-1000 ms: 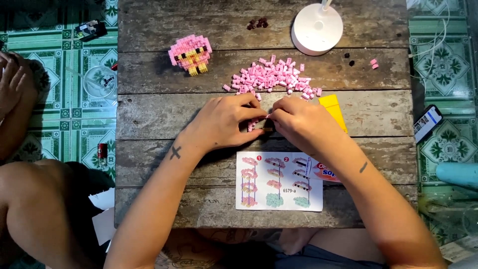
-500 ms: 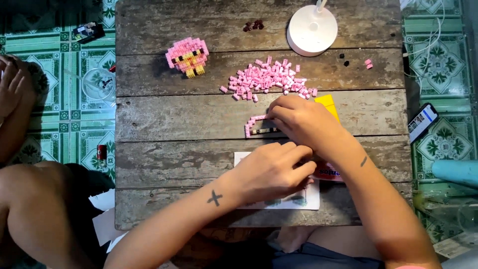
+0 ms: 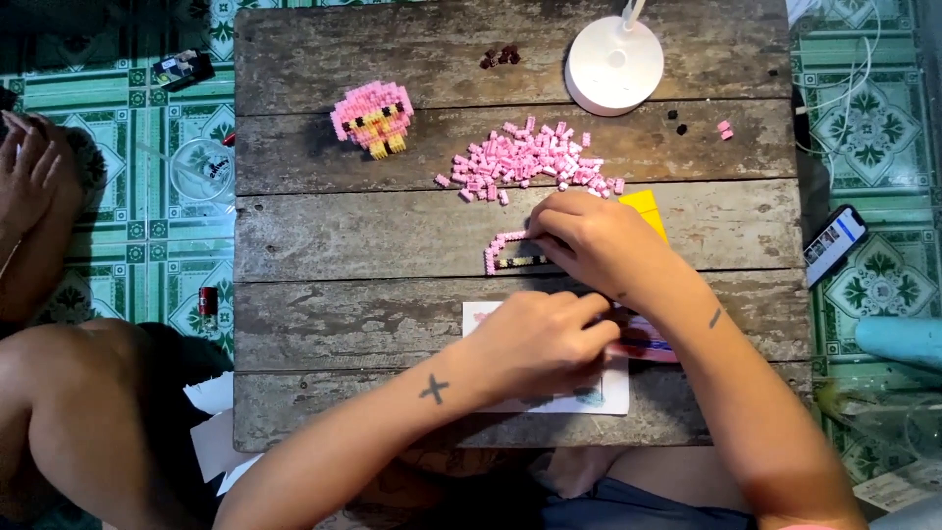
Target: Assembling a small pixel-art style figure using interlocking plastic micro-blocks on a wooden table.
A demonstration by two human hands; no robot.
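Observation:
My right hand [image 3: 589, 240] rests on a small flat assembly of pink and dark bricks [image 3: 505, 250] in the middle of the wooden table [image 3: 373, 226], fingers pinching its right end. My left hand [image 3: 540, 344] lies palm-down on the printed instruction sheet [image 3: 608, 388] near the table's front edge, covering most of it. A loose pile of pink bricks [image 3: 530, 162] lies just beyond the right hand. A finished pink and yellow brick figure [image 3: 373, 118] stands at the back left.
A round white lamp base [image 3: 615, 66] stands at the back, with a few dark bricks [image 3: 500, 56] beside it. A yellow piece [image 3: 648, 208] peeks from behind my right hand. A phone [image 3: 834, 245] lies on the tiled floor at right. Another person's hand [image 3: 29, 167] is at far left.
My left hand has left the brick assembly and moved toward me onto the instruction sheet. My right hand has stayed on the assembly.

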